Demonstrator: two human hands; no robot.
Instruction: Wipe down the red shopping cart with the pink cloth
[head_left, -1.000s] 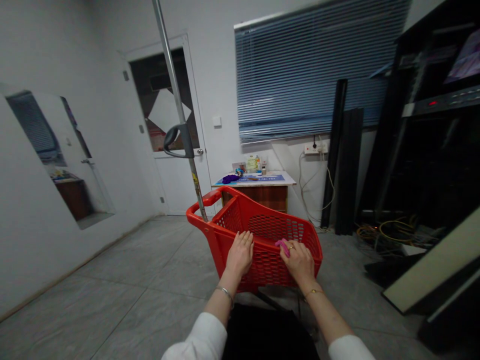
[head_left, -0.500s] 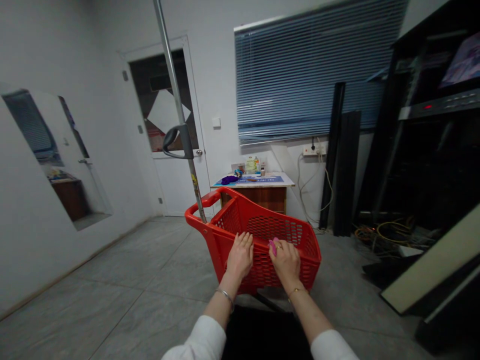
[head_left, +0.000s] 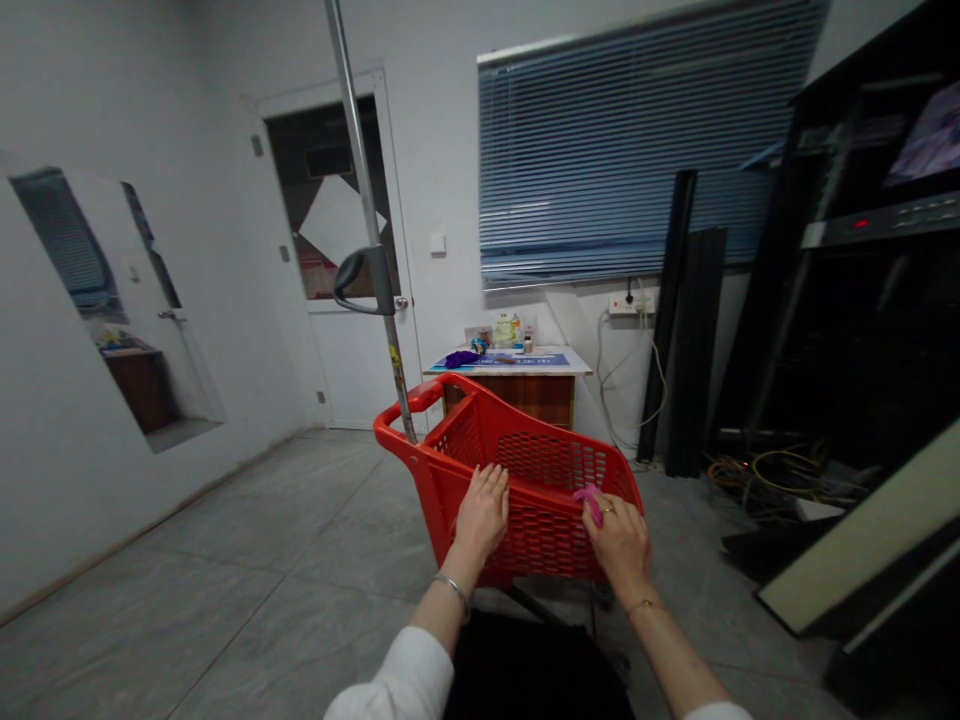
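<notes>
A red plastic shopping cart (head_left: 540, 480) with perforated walls stands in front of me, its handle end to the left. My left hand (head_left: 484, 510) is closed over the near rim, toward the handle end. In my right hand (head_left: 621, 540), closed, is a crumpled pink cloth (head_left: 590, 500), pressed against the same rim near its right end. Part of the cloth is hidden by the fingers. A metal pole (head_left: 367, 200) with a grey grip (head_left: 382, 280) rises from the handle end.
Behind the cart is a small table (head_left: 577, 368) bearing a purple cloth (head_left: 460, 358) and several small items. Black panels (head_left: 696, 350) lean by the blinds. Cables (head_left: 787, 465) lie on the floor at right, near a leaning pale board (head_left: 862, 530). A mirror (head_left: 112, 300) hangs at left.
My right hand has slid rightward along the cart's near rim with the pink cloth. My left hand keeps its place on the rim. The view has shifted slightly.
</notes>
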